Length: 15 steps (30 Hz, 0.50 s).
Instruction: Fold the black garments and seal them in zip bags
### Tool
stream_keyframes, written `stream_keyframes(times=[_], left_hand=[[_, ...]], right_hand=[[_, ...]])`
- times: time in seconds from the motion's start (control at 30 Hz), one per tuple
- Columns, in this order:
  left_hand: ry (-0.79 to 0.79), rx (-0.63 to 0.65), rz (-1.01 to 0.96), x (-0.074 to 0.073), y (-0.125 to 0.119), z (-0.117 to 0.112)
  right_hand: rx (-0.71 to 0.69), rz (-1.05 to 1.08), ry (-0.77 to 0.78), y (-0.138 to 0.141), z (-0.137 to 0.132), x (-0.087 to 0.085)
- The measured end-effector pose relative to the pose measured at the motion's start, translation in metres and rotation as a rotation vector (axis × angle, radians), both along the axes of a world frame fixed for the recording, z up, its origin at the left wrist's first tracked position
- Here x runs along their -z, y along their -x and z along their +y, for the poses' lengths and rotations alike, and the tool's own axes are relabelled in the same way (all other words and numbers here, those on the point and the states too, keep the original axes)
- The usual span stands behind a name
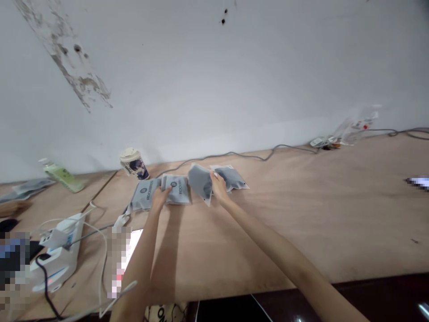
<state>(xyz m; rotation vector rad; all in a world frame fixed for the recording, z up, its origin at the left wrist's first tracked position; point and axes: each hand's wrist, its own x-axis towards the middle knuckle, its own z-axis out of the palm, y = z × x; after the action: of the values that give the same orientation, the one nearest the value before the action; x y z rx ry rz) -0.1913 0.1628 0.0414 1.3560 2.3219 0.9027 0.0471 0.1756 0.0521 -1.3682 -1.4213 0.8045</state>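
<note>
Several frosted plastic packets with dark contents lie in a row across the middle of the wooden table. My left hand (pixel 161 197) has its thumb on the left edge of a ROCKBROS-printed packet (pixel 179 192), its fingers mostly hidden. Just left of that hand lies another printed packet (pixel 144 197). My right hand (pixel 218 184) pinches the right edge of a packet without visible print (pixel 200 181), which is tilted up off the table. Behind and right of this hand, one more packet (pixel 232 177) lies flat.
A paper cup (pixel 134 163) and a green-labelled bottle (pixel 62 175) stand at the back left. A white power strip (pixel 75 241) with cables and a phone (pixel 129 255) lie front left. A grey cable (pixel 231 153) runs along the wall to a clear plastic bag (pixel 355 127). Another person's hand (pixel 13 207) shows far left.
</note>
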Motion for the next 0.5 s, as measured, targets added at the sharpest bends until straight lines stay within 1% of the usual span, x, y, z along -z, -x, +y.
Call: stream_keyframes(times=[0.1, 0.17, 0.23, 0.3, 0.33, 0.37, 0.4, 0.43, 0.5], left_hand=[[-0.002, 0.005, 0.101, -0.008, -0.001, 0.006], [-0.043, 0.016, 0.168, -0.014, -0.01, 0.001], [-0.117, 0.037, 0.234, -0.019, -0.028, -0.012], [-0.215, 0.089, 0.261, -0.024, -0.054, -0.034], [-0.262, 0.15, 0.223, -0.026, -0.071, -0.048], [-0.278, 0.217, 0.141, -0.027, -0.088, -0.064], [-0.268, 0.293, 0.019, -0.028, -0.105, -0.081], [-0.249, 0.344, -0.113, -0.029, -0.122, -0.099], [-0.204, 0.429, -0.317, -0.031, -0.151, -0.133]], right_hand=[[-0.003, 0.076, -0.026, -0.015, -0.019, -0.002], [-0.031, 0.061, -0.118, -0.026, -0.036, -0.005], [-0.074, -0.049, -0.254, -0.038, -0.056, -0.009], [-0.119, -0.203, -0.393, -0.05, -0.077, -0.012], [-0.138, -0.276, -0.458, -0.056, -0.088, -0.013], [-0.154, -0.338, -0.517, -0.062, -0.098, -0.015], [-0.172, -0.386, -0.566, -0.067, -0.109, -0.016], [-0.192, -0.419, -0.603, -0.071, -0.119, -0.016], [-0.235, -0.451, -0.647, -0.076, -0.136, -0.016]])
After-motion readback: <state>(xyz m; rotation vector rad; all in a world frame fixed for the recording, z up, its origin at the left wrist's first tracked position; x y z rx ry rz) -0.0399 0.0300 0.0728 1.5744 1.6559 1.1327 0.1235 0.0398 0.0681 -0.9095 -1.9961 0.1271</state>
